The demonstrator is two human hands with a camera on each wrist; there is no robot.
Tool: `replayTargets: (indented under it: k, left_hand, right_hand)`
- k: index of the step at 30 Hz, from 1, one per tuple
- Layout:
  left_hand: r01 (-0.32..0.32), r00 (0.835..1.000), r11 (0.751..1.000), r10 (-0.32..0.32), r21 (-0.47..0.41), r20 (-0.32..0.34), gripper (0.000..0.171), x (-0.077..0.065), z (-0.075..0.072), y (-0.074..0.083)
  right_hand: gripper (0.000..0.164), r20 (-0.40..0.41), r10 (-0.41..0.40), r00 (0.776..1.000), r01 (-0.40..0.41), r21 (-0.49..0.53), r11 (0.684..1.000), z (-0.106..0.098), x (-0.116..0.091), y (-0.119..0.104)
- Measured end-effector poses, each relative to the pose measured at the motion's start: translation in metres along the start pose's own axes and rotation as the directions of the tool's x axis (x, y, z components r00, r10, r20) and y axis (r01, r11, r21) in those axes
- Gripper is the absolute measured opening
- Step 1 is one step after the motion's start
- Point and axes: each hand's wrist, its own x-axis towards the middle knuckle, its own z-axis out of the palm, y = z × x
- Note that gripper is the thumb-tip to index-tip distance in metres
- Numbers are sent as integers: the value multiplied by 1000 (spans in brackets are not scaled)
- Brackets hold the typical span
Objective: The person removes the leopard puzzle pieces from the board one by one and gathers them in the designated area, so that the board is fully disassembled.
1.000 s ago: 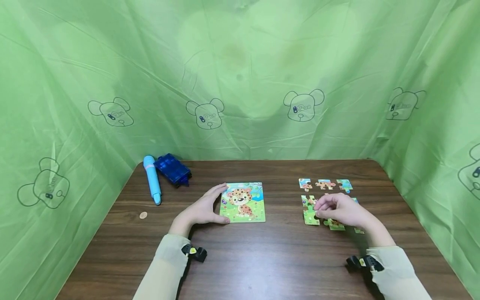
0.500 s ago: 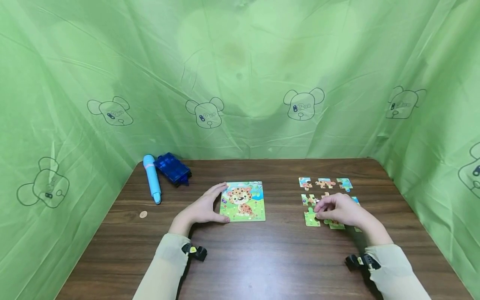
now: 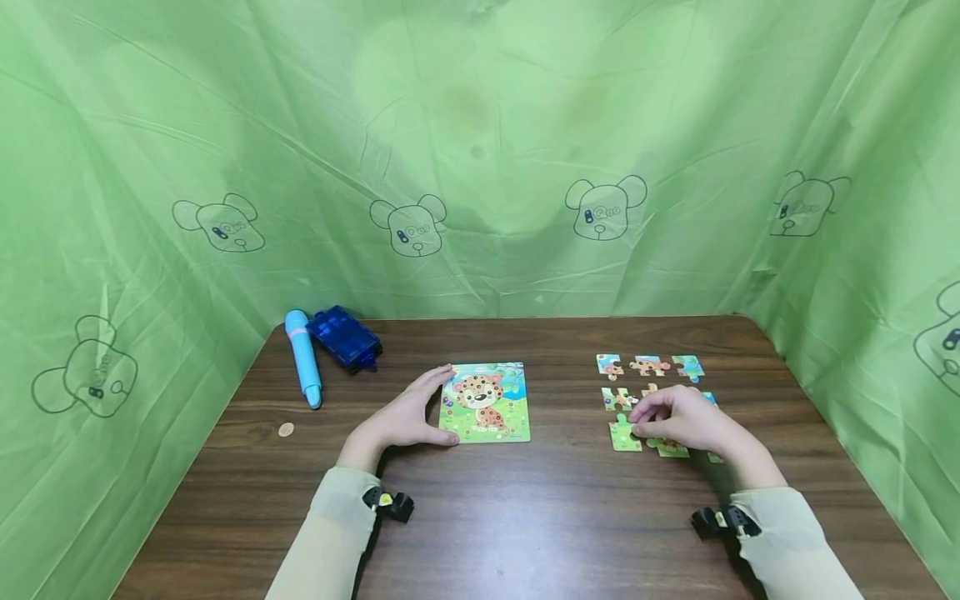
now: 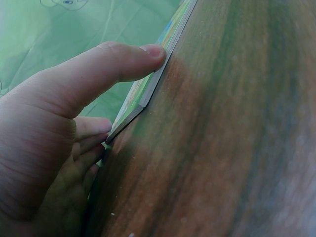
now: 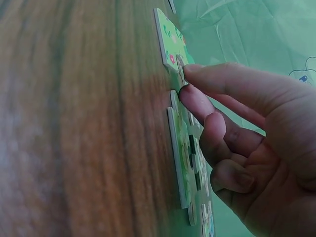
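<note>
A square picture board (image 3: 491,408) with a spotted leopard cub lies flat on the table. My left hand (image 3: 401,412) spans its left side, its thumb resting on the near edge (image 4: 157,53) and its fingers at the far-left corner. To the right, several jigsaw pieces lie spread in rows. At the near-left one, a green puzzle piece (image 3: 624,437), my right hand (image 3: 682,418) pinches the edge between thumb and index finger; the right wrist view shows this green piece (image 5: 169,42) low against the table. The right hand partly covers the middle pieces.
At the back left, a light blue microphone-shaped stick (image 3: 303,358) lies beside a dark blue translucent box (image 3: 347,338). A small round beige disc (image 3: 286,429) is nearer on the left. Green cloth (image 3: 480,167) hangs around the table (image 3: 480,517).
The green puzzle piece has shifted slightly to the right under my right fingers. The left hand and the picture board stay where they were.
</note>
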Motion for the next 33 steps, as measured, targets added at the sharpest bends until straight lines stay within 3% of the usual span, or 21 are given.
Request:
replayTargets:
  k: [11, 24, 33]
  left_hand:
    - [-4, 1000, 1000, 4, -3, -1, 122, 0, -1, 2]
    - [-8, 1000, 1000, 8, 5, 1, 122, 0, 0, 0]
    - [-3, 1000, 1000, 3, 6, -1, 122, -2, 1, 0]
  right_hand:
    - [10, 10, -25, 1000, 25, -20, 999, 0, 0, 2]
    - [11, 12, 3, 1000, -3, -41, 999, 0, -1, 2]
    - [9, 16, -33, 999, 34, -33, 999, 4, 0, 5]
